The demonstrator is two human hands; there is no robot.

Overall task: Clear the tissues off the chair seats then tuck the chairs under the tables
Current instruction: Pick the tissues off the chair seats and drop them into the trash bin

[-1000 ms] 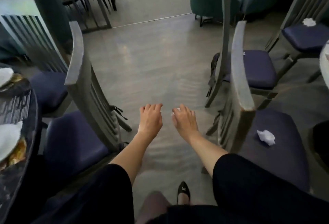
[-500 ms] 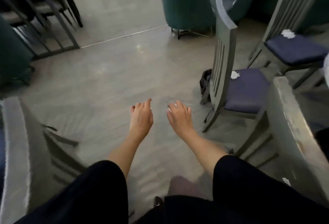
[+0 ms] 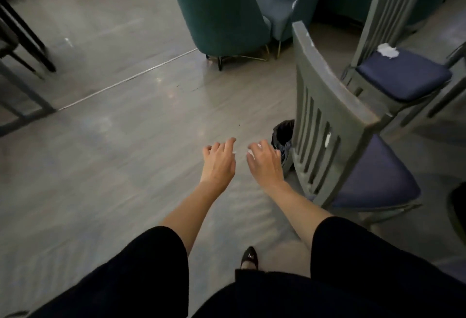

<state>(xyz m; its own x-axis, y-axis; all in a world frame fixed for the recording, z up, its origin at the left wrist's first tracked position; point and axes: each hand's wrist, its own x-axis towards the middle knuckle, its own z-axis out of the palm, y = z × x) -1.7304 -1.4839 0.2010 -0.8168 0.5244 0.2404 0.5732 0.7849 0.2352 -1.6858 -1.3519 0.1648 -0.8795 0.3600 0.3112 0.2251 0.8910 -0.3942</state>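
Observation:
My left hand hangs over the floor with loosely curled fingers and holds nothing. Beside it, my right hand pinches a small white tissue at its fingertips. Just right of that hand stands a grey slat-back chair with a navy seat; another tissue shows through its slats. A second grey chair behind it carries a crumpled tissue at the back of its navy seat.
A black bin with a bag sits on the floor against the near chair's back, just beyond my right hand. Green armchairs stand at the top centre. Dark furniture legs line the left edge. Open grey floor lies ahead.
The view has swung right and forward; the left chairs and the table have left the frame. Both hands have moved toward the slat-back chair and the bin, the right still holding the tissue.

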